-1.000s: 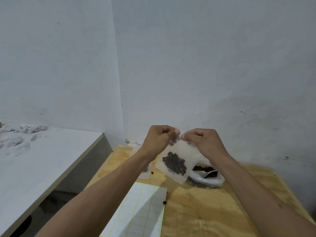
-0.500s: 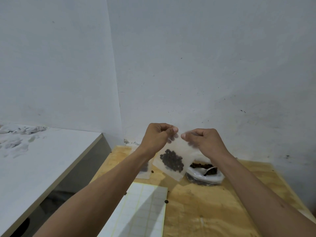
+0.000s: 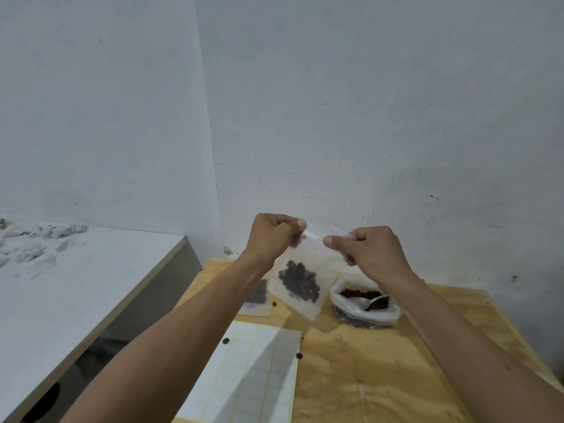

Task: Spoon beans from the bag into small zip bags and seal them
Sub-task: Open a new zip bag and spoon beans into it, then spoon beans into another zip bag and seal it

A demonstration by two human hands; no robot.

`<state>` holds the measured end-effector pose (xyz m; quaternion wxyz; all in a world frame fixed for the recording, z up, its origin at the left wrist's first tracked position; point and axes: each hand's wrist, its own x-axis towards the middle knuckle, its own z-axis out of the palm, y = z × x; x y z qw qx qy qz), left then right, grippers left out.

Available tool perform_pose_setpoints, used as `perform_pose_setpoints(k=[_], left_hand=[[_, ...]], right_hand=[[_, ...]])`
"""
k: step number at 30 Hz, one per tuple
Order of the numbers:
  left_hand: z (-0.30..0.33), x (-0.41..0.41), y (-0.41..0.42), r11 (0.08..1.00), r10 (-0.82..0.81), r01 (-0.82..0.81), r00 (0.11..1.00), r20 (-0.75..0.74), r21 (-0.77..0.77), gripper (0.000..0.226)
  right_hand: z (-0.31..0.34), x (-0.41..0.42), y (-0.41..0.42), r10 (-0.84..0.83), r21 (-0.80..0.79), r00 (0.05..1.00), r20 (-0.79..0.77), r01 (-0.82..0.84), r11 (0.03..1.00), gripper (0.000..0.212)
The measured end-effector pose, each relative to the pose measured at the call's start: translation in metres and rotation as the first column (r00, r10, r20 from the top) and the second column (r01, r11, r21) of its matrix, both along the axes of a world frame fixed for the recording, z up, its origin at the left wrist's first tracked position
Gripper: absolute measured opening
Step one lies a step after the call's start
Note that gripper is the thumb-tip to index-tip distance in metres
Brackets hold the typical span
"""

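**Both hands pinching the top strip of a filled zip bag**

We see the left hand pinching the top left corner of the small zip bag, thumb against curled fingers. Right hand pinches the same top strip further right, thumb tip forward. The strip runs taut between the two pinches. We can't tell if the zip is closed along its length.

The bag hangs in the air above the wooden table, tilted, with a clump of dark beans in its lower half.

On the table behind it: the big bean bag, top rolled down, with a metal spoon lying in the beans. Left of that, partly hidden by the left forearm, a second small bag with beans lies flat.

A sheet of blank labels sits near the front edge; a few loose beans on and beside it. A white counter stands to the left.
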<state>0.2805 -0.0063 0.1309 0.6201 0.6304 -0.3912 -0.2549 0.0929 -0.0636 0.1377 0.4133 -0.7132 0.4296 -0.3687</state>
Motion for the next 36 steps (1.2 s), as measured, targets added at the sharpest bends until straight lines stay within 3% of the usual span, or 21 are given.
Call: perform_pose_setpoints(k=[9, 11, 13, 15, 17, 19, 21, 22, 25, 30, 33, 36], left_hand=[[-0.002, 0.004, 0.004, 0.998, 0.069, -0.068, 0.996, -0.047, 0.015, 0.012], [-0.001, 0.009, 0.004, 0.995, 0.098, -0.097, 0.993, -0.065, 0.017, 0.012], [0.002, 0.015, 0.006, 0.992, 0.125, -0.125, 0.988, -0.095, 0.005, 0.013], [0.007, 0.021, 0.011, 0.994, 0.107, -0.109, 0.983, -0.151, -0.004, 0.013], [0.008, 0.031, 0.015, 0.996, 0.06, -0.048, 0.987, -0.152, 0.076, 0.028], [0.008, 0.043, 0.021, 0.958, 0.029, -0.013, 0.998, -0.05, 0.287, 0.046], [0.003, 0.056, 0.029, 0.908, -0.018, 0.007, 1.0, 0.021, 0.418, 0.038], [0.0, 0.061, 0.033, 0.902, -0.026, 0.009, 0.999, 0.033, 0.431, 0.03], [-0.011, 0.073, 0.044, 0.892, 0.005, -0.025, 0.999, 0.047, 0.452, 0.014], [-0.041, 0.094, 0.049, 0.88, 0.096, -0.124, 0.992, 0.083, 0.458, 0.041], [-0.058, 0.1, 0.05, 0.875, 0.132, -0.182, 0.981, 0.14, 0.449, 0.044], [-0.072, 0.102, 0.05, 0.846, 0.136, -0.238, 0.962, 0.239, 0.477, 0.019]], right_hand=[[0.001, 0.006, 0.006, -0.061, 0.005, 0.997, -0.056, 0.061, 0.998, 0.059], [-0.001, 0.007, 0.007, 0.035, 0.107, 0.999, -0.035, -0.031, 0.994, 0.056], [-0.007, 0.009, 0.011, 0.23, 0.257, 0.973, -0.02, -0.218, 0.942, 0.052], [-0.015, 0.016, 0.014, 0.318, 0.358, 0.946, 0.068, -0.32, 0.877, 0.035], [-0.021, 0.027, 0.016, 0.268, 0.414, 0.944, 0.193, -0.326, 0.85, 0.024], [-0.022, 0.039, 0.017, 0.186, 0.466, 0.939, 0.29, -0.309, 0.829, 0.02], [-0.025, 0.054, 0.013, 0.107, 0.517, 0.94, 0.323, -0.27, 0.812, 0.016], [-0.028, 0.061, 0.011, 0.094, 0.525, 0.954, 0.286, -0.238, 0.817, 0.016], [-0.04, 0.081, 0.009, 0.172, 0.416, 0.985, -0.017, -0.15, 0.897, 0.024], [-0.062, 0.117, 0.013, 0.225, 0.3, 0.954, -0.199, -0.16, 0.941, 0.027], [-0.078, 0.134, 0.017, 0.209, 0.233, 0.927, -0.311, -0.139, 0.963, 0.026], [-0.091, 0.145, 0.024, 0.177, 0.153, 0.889, -0.422, -0.122, 0.981, 0.035]])
